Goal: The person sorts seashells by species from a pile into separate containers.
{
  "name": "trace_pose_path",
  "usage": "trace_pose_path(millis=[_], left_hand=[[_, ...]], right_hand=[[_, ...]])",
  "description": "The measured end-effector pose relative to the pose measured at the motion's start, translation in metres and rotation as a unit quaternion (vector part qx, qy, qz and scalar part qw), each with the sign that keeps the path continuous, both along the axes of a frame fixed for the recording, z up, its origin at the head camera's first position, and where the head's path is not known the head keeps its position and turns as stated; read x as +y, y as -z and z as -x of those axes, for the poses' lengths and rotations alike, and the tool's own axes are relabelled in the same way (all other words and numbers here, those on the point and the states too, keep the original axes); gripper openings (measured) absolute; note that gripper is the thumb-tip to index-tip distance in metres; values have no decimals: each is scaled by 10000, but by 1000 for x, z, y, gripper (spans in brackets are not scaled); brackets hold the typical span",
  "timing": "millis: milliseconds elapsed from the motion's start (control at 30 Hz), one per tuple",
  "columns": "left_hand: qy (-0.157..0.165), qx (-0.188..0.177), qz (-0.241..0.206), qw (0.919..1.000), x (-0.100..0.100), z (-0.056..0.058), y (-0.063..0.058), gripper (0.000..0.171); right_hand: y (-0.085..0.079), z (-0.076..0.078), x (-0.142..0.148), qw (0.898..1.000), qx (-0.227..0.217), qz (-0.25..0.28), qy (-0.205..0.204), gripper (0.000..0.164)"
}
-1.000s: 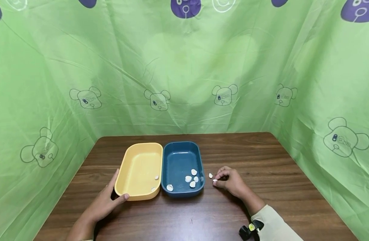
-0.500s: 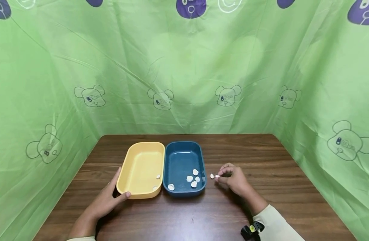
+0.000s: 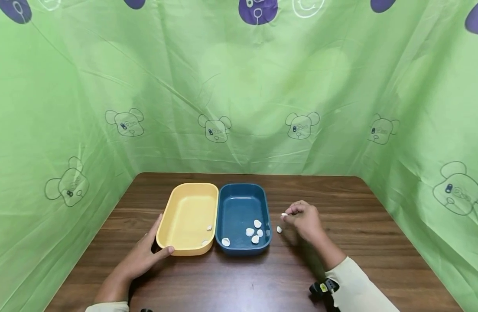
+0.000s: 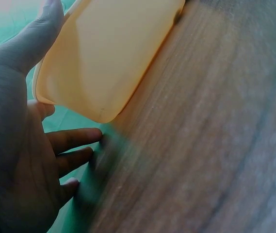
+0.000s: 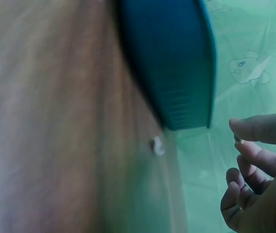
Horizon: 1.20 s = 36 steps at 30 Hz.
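In the head view, my right hand (image 3: 307, 220) pinches a small white seashell (image 3: 284, 215) between thumb and fingertips, raised above the table right of the blue tray (image 3: 268, 203). Just below that hand, another white shell (image 3: 279, 229) lies on the wood; the right wrist view shows it as a blurred shell (image 5: 157, 145). At the left, my left hand (image 3: 143, 255) holds the near left corner of the yellow tray (image 3: 188, 251), thumb along the near wall. The left wrist view shows the other fingers (image 4: 74, 139) spread outside the tray (image 4: 113, 53).
Several white shells (image 3: 255, 239) lie in the near part of the blue tray, and two small pale pieces (image 3: 209, 228) in the yellow one. Side by side, the trays stand on a dark wooden table (image 3: 239, 286). Green printed cloth (image 3: 239, 86) surrounds its back and sides.
My right hand has lifted the pinched shell up from beside the other one on the table. The left hand stays on the yellow tray. The head view has shifted slightly.
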State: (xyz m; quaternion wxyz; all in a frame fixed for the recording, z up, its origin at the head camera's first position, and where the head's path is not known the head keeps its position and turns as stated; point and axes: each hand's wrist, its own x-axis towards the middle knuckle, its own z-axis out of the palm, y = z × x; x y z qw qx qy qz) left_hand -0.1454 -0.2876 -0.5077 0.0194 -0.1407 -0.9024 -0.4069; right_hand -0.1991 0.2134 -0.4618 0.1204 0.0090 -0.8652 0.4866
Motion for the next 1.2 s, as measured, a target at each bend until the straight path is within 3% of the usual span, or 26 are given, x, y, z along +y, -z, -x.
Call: trace_pose_path(millis=[167,567,967,1200], left_hand=[[23,7,-18,10000,1,1,0,116],[54,7,11,10000,2,5,0,116],[46,-1,-42,10000,-2,5,2,115],[20,35,-70,10000,-2,3,3,116]], right_hand=[[-10,3,-9,9999,-29,105,130,8],[-19,9,-38,9990,74,438,-28,9],[-23,17,-69,9956,48,812,-470,11],[-25,16,-91,9940,-59,750,-796,10]])
